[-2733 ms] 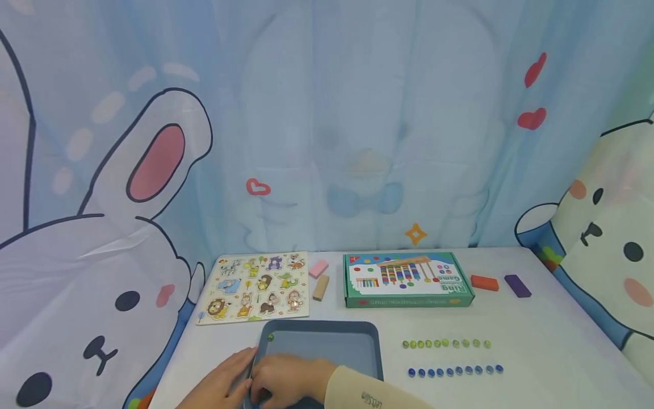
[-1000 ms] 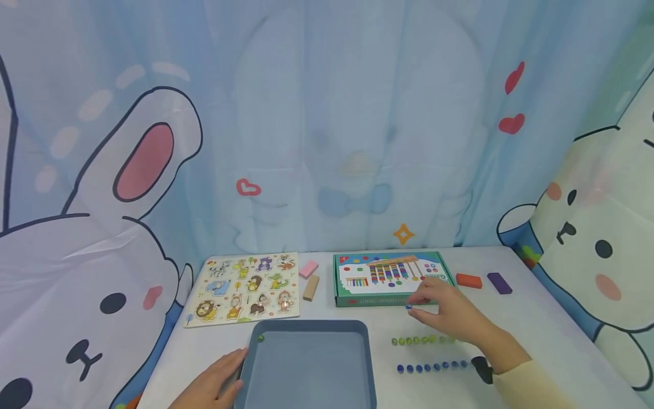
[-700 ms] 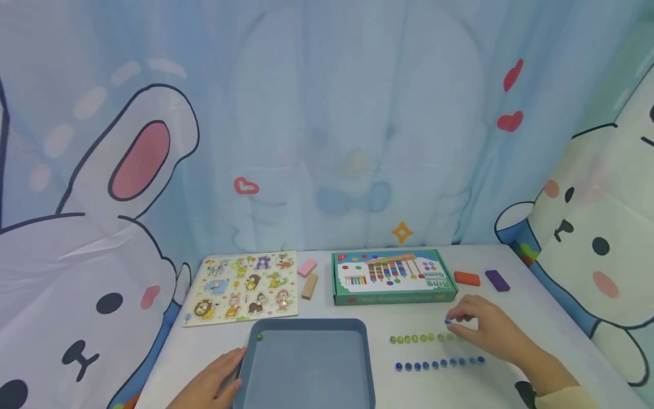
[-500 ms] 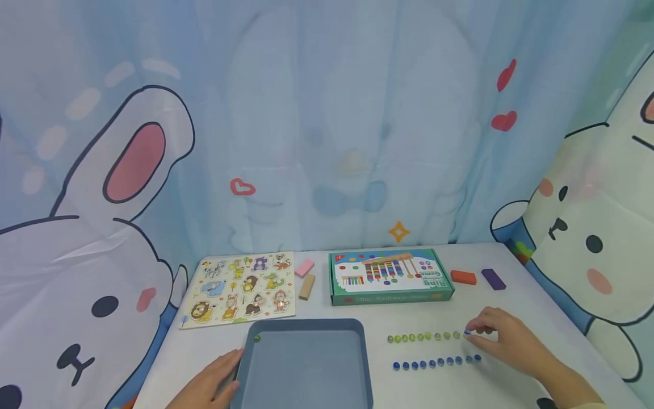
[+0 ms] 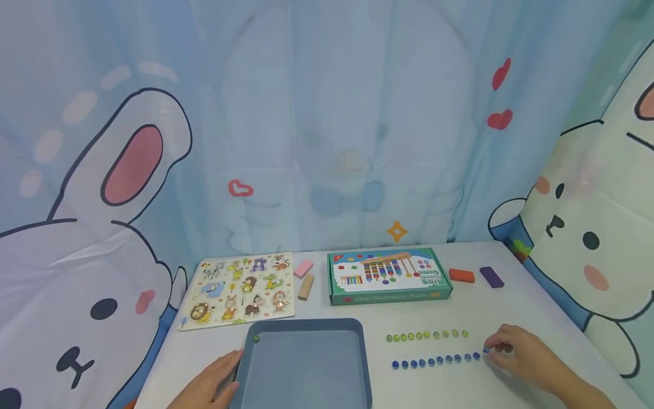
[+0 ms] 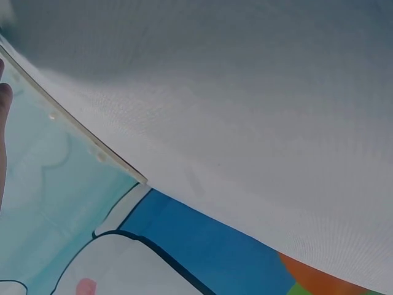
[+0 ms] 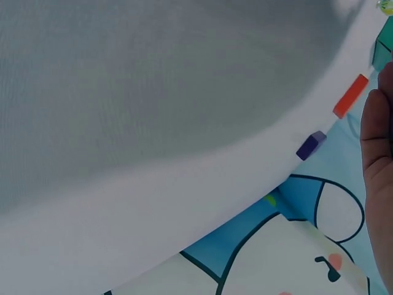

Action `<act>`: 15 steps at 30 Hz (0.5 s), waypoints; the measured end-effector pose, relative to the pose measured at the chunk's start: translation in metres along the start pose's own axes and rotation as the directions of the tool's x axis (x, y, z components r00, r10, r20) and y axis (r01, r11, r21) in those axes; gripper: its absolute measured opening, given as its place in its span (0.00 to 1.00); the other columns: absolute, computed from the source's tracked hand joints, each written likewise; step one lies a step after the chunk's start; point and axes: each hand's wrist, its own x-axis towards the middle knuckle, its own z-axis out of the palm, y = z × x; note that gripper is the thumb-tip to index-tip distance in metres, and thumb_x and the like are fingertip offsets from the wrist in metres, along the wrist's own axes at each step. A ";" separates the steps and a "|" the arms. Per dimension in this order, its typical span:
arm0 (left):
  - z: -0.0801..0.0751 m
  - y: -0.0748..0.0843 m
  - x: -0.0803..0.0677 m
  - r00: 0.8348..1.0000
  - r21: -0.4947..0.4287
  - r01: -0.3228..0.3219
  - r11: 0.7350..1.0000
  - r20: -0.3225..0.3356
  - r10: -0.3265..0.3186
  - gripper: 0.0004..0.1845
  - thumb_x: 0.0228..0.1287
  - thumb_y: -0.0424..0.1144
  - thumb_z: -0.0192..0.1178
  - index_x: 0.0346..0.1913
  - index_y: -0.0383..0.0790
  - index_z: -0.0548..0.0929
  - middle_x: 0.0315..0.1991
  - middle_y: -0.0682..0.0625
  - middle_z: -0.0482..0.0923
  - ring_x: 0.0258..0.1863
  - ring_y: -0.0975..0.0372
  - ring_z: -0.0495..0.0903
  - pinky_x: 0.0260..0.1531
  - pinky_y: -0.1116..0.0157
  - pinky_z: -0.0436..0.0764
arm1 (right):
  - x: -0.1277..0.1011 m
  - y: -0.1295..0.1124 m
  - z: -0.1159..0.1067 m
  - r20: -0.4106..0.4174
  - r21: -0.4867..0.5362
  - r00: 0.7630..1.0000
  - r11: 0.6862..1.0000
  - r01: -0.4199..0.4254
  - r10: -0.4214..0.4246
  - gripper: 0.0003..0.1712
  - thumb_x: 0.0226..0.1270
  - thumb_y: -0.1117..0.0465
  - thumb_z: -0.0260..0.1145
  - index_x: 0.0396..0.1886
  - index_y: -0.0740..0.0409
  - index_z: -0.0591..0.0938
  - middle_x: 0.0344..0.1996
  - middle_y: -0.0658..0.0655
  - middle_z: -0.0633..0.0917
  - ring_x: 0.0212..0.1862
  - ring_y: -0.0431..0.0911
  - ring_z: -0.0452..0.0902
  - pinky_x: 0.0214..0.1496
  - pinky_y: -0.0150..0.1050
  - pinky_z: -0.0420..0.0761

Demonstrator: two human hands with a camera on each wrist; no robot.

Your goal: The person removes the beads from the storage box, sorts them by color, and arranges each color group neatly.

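Note:
In the head view my right hand pinches a small blue glass marble between thumb and fingertips. It is at the right end of a row of blue marbles on the white table. Behind that runs a row of green marbles. My left hand lies along the left side of a grey-blue tray, its fingers touching the rim. A single green marble sits in the tray's far left corner. The tray's near edge is out of frame.
An animal puzzle board lies at the back left. Beside it are a pink block and a wooden block. A green game box, an orange block and a purple block stand along the back. A cartoon curtain hangs behind.
My right hand has left the tray's near left part, crossed over the table with a blue marble and come down at the blue row's right end. My left hand has stayed by the tray.

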 end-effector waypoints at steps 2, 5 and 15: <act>0.001 -0.001 0.000 1.000 0.005 -0.005 1.000 -0.005 0.005 0.40 0.80 0.60 0.50 0.81 0.36 0.61 0.77 0.38 0.67 0.74 0.34 0.68 0.68 0.35 0.74 | 0.002 0.002 0.002 0.004 0.000 1.000 1.000 0.002 -0.002 0.10 0.58 0.58 0.80 0.39 0.51 0.90 0.32 0.46 0.82 0.40 0.43 0.76 0.45 0.43 0.88; 0.002 -0.002 0.000 1.000 0.012 -0.010 1.000 -0.010 0.010 0.40 0.80 0.61 0.50 0.81 0.37 0.61 0.77 0.38 0.68 0.74 0.34 0.68 0.68 0.35 0.74 | 0.004 0.006 0.005 0.014 -0.007 1.000 1.000 -0.016 0.016 0.09 0.58 0.58 0.80 0.38 0.50 0.90 0.32 0.46 0.82 0.39 0.43 0.76 0.45 0.43 0.87; 0.000 -0.001 0.000 1.000 0.000 0.000 1.000 -0.002 0.000 0.40 0.80 0.60 0.51 0.82 0.37 0.61 0.78 0.38 0.67 0.74 0.34 0.68 0.69 0.34 0.73 | 0.007 0.010 0.015 0.026 -0.008 0.999 0.999 -0.035 0.036 0.09 0.58 0.58 0.80 0.37 0.53 0.89 0.31 0.46 0.82 0.38 0.42 0.77 0.46 0.48 0.87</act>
